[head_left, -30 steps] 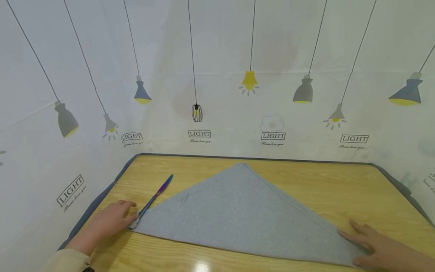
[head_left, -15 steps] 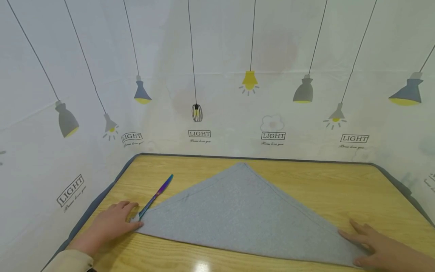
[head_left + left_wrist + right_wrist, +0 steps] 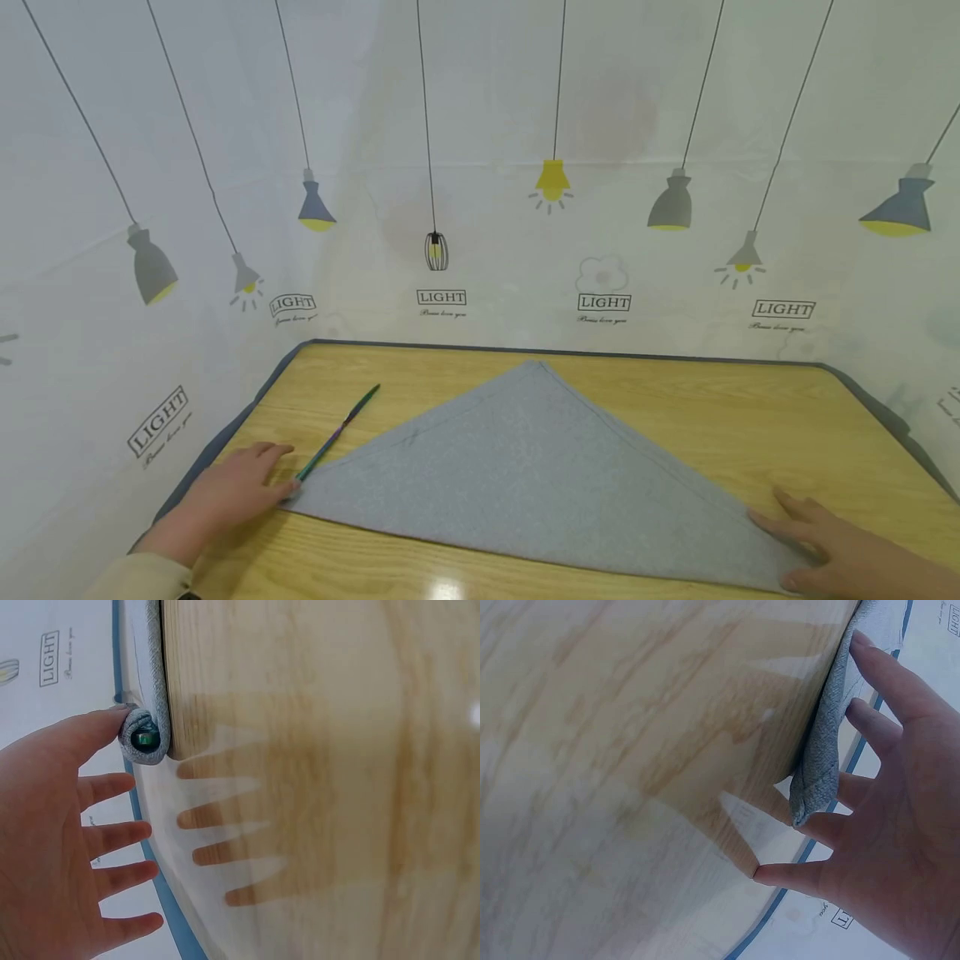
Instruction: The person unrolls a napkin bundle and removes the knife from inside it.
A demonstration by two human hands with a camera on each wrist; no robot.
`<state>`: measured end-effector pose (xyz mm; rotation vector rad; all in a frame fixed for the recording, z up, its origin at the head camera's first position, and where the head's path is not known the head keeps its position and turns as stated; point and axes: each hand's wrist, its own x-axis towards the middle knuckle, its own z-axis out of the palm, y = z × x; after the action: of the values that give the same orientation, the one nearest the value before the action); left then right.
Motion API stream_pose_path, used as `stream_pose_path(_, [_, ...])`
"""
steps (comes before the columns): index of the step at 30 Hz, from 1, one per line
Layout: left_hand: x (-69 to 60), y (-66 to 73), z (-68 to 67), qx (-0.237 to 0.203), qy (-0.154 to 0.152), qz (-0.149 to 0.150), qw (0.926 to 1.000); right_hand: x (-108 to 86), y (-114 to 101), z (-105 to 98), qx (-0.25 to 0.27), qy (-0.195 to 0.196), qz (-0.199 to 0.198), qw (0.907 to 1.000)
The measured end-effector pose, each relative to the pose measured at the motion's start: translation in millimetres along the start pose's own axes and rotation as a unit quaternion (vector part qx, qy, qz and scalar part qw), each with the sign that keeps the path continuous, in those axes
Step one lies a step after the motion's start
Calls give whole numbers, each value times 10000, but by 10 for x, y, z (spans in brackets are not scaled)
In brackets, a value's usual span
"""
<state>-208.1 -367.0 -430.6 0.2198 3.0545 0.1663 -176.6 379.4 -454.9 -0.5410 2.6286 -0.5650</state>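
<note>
A grey cloth lies folded in a triangle, its point away from me. Along its left slope lies a table knife with a rainbow sheen, seen nearly edge-on in the head view. In the left wrist view, the cloth's left corner curls round the knife's handle end. My left hand touches that rolled corner with the thumb, while the other fingers stand straight and spread. At the cloth's right corner, my right hand rests with its fingers extended and apart.
The wood-grain table has a dark blue edge. A pale curtain printed with lamps and lettering surrounds it on the far side and both flanks.
My left hand shifted right over the corner, then back left. The knife has turned from its flat side onto its edge. My right hand stays in place.
</note>
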Motion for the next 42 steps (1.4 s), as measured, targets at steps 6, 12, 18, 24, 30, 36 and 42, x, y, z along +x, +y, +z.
stream_pose_path(6, [-17, -27, -45, -52, -29, 77, 10000, -5, 9, 4, 66, -40, 61, 10000])
stream_pose_path(12, [-36, -61, -100, -165, -207, 33, 9996, -15, 35, 31, -7, 57, 61, 10000])
stream_pose_path(18, [-46, -133, -128, -138, -93, 113, 9998, -19, 3, 24, -32, 71, 70, 9999])
stream_pose_path(24, [-47, -180, -161, 38, -144, 104, 9998, -21, 20, 37, -160, 200, -81, 9996])
stream_pose_path(30, [30, -166, -210, -254, -242, 231, 9991, -10, 78, 49, -321, 248, -47, 9992])
stream_pose_path(36, [151, -105, -280, -1281, -832, 584, 9865, 7, 57, 39, -112, 98, 89, 9998])
stream_pose_path(42, [278, -57, -307, -2038, -1155, 448, 9712, -7, 21, 29, -156, 169, -12, 9997])
